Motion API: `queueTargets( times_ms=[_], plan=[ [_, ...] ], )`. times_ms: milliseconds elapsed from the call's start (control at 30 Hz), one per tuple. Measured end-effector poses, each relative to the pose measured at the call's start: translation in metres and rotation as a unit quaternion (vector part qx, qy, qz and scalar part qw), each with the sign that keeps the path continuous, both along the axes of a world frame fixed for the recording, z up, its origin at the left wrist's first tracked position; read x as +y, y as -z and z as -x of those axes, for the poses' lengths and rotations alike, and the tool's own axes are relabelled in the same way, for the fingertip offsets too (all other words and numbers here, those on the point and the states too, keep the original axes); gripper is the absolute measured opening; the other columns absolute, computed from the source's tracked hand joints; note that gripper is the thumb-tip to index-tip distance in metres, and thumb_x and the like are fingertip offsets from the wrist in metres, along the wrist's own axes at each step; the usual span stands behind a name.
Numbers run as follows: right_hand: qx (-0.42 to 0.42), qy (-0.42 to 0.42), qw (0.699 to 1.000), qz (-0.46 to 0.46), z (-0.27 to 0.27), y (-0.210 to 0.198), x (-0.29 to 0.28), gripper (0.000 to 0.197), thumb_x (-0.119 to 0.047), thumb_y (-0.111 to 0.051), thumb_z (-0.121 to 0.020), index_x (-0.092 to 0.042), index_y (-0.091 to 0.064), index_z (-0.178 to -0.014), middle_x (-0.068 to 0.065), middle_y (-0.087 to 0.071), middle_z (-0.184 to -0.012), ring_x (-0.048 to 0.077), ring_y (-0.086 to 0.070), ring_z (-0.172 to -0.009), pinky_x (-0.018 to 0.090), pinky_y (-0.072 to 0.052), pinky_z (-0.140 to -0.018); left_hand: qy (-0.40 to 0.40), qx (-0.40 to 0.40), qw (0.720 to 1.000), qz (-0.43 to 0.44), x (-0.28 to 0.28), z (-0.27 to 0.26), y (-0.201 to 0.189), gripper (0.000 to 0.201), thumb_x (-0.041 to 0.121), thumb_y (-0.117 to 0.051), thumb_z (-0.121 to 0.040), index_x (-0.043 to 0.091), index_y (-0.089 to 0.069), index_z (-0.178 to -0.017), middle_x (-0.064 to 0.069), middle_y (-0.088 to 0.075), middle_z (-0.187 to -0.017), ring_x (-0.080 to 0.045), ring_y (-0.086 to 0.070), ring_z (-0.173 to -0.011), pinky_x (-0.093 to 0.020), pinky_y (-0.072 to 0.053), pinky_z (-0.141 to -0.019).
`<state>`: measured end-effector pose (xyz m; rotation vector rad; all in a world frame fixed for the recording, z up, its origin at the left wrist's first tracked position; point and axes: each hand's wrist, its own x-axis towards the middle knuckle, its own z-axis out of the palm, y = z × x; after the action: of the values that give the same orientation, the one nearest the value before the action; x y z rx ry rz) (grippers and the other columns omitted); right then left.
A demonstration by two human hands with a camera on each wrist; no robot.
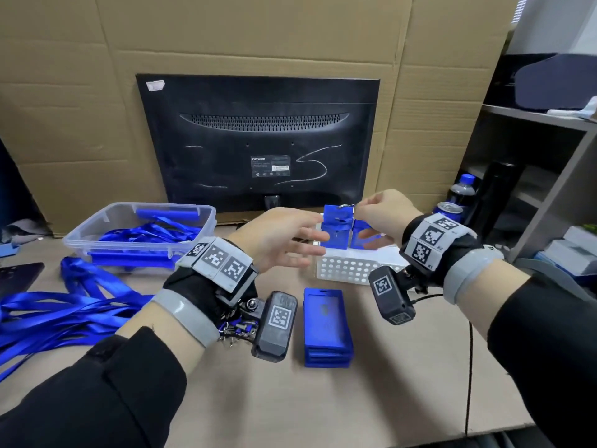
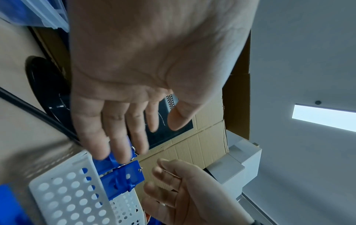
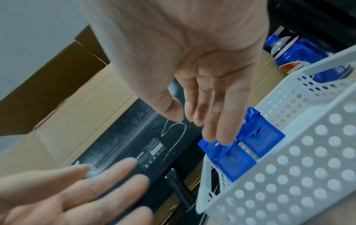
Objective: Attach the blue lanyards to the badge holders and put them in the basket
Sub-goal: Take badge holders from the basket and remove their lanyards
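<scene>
Two blue badge holders [image 1: 336,234] with lanyards wrapped round them stand upright in the white perforated basket [image 1: 349,270]. My left hand [image 1: 290,240] is open, its straight fingers reaching to the holders' left side; in the left wrist view the fingertips [image 2: 115,156] touch the nearer badge holder [image 2: 123,178]. My right hand [image 1: 378,218] hovers at the holders' top right. Its straight fingertips [image 3: 223,140] rest on the top of a badge holder [image 3: 231,164] and hold nothing. A stack of bare blue badge holders [image 1: 326,324] lies in front of the basket. Loose blue lanyards [image 1: 64,312] lie at the left.
A clear plastic bin [image 1: 97,218] with more lanyards stands at the back left. A black monitor [image 1: 258,140] leans on the cardboard behind the basket. A can [image 1: 449,210], a bottle [image 1: 463,192] and a shelf unit [image 1: 533,156] are at the right.
</scene>
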<state>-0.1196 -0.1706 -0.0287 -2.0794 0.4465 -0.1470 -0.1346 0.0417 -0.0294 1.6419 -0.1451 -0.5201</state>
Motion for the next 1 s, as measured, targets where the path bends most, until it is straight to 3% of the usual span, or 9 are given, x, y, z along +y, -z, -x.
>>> queueTargets(
  times_ms=[100, 167, 267, 400, 467, 567, 667, 867, 1000],
  plan=[
    [0.028, -0.009, 0.999, -0.024, -0.022, 0.011, -0.005, 0.028, -0.008, -0.061, -0.094, -0.016, -0.064, -0.121, 0.01, -0.067, -0.111, 0.022, -0.074, -0.074, 0.046, -0.066, -0.066, 0.01, -0.011, 1.0, -0.004, -0.005, -0.018, 0.011, 0.02, 0.024, -0.059, -0.105, 0.021, -0.072, -0.119, -0.007, -0.077, -0.116, -0.023, -0.08, -0.095, -0.035, -0.059, -0.073],
    [0.04, -0.016, 0.998, -0.037, -0.036, 0.015, -0.008, 0.051, -0.006, -0.061, -0.093, -0.021, -0.052, -0.141, 0.008, -0.066, -0.114, 0.022, -0.073, -0.072, 0.044, -0.066, -0.065, 0.002, -0.022, 1.0, -0.005, -0.009, -0.032, 0.02, 0.021, 0.019, -0.057, -0.104, 0.022, -0.072, -0.118, -0.006, -0.078, -0.116, -0.021, -0.079, -0.093, -0.034, -0.059, -0.074],
    [0.055, -0.02, 0.998, -0.023, -0.063, 0.019, -0.012, 0.069, -0.005, -0.061, -0.092, -0.028, -0.04, -0.154, 0.007, -0.067, -0.121, 0.022, -0.071, -0.069, 0.041, -0.064, -0.067, -0.003, -0.023, 1.0, 0.0, -0.015, -0.053, 0.029, 0.022, 0.016, -0.059, -0.103, 0.024, -0.073, -0.116, -0.004, -0.078, -0.115, -0.019, -0.079, -0.092, -0.033, -0.059, -0.074],
    [0.097, -0.018, 0.995, 0.004, -0.09, 0.03, -0.011, 0.072, -0.006, -0.057, -0.095, -0.027, -0.033, -0.159, 0.005, -0.071, -0.099, 0.019, -0.064, -0.063, 0.027, -0.051, -0.056, -0.005, -0.013, 1.0, 0.001, -0.017, -0.071, 0.038, 0.021, 0.015, -0.059, -0.103, 0.025, -0.074, -0.114, -0.004, -0.079, -0.114, -0.02, -0.079, -0.093, -0.034, -0.059, -0.074],
    [0.111, -0.024, 0.993, 0.011, -0.095, 0.035, -0.009, 0.063, -0.006, -0.058, -0.095, -0.026, -0.041, -0.152, 0.005, -0.071, -0.095, 0.018, -0.064, -0.062, 0.024, -0.048, -0.054, -0.003, -0.011, 1.0, 0.001, -0.017, -0.075, 0.039, 0.021, 0.015, -0.059, -0.103, 0.024, -0.074, -0.113, -0.005, -0.079, -0.113, -0.021, -0.079, -0.093, -0.034, -0.059, -0.074],
    [0.105, -0.026, 0.994, 0.033, -0.102, 0.04, -0.009, 0.04, -0.005, -0.064, -0.091, -0.021, -0.058, -0.127, 0.007, -0.076, -0.097, 0.017, -0.066, -0.06, 0.019, -0.044, -0.048, 0.006, -0.006, 1.0, -0.001, -0.014, -0.079, 0.038, 0.02, 0.014, -0.06, -0.102, 0.023, -0.073, -0.114, -0.006, -0.078, -0.113, -0.023, -0.079, -0.095, -0.034, -0.059, -0.074],
    [0.081, -0.027, 0.995, 0.052, -0.104, 0.038, -0.009, 0.027, -0.009, -0.074, -0.089, -0.015, -0.067, -0.114, 0.006, -0.081, -0.087, 0.016, -0.07, -0.056, 0.018, -0.038, -0.041, 0.006, -0.003, 1.0, -0.004, -0.01, -0.082, 0.036, 0.021, 0.011, -0.065, -0.099, 0.023, -0.073, -0.115, -0.007, -0.079, -0.114, -0.028, -0.077, -0.105, -0.037, -0.061, -0.081],
    [0.019, -0.054, 0.997, 0.05, -0.087, 0.015, -0.002, 0.025, -0.027, -0.086, -0.087, -0.01, -0.071, -0.097, 0.005, -0.081, -0.08, 0.013, -0.073, -0.06, 0.018, -0.039, -0.039, -0.007, 0.003, 1.0, 0.006, -0.001, -0.074, 0.027, 0.021, 0.01, -0.066, -0.098, 0.022, -0.07, -0.115, -0.006, -0.077, -0.114, -0.026, -0.077, -0.101, -0.044, -0.059, -0.095],
    [-0.088, -0.065, 0.992, 0.062, -0.068, -0.009, 0.005, 0.027, -0.039, -0.084, -0.087, -0.014, -0.074, -0.09, -0.002, -0.08, -0.075, 0.007, -0.065, -0.053, 0.018, -0.039, -0.04, -0.047, 0.002, 0.999, -0.004, 0.002, -0.065, 0.021, 0.043, 0.018, -0.067, -0.099, 0.022, -0.058, -0.141, -0.003, -0.061, -0.134, -0.024, -0.066, -0.119, -0.043, -0.061, -0.095]
  ],
)
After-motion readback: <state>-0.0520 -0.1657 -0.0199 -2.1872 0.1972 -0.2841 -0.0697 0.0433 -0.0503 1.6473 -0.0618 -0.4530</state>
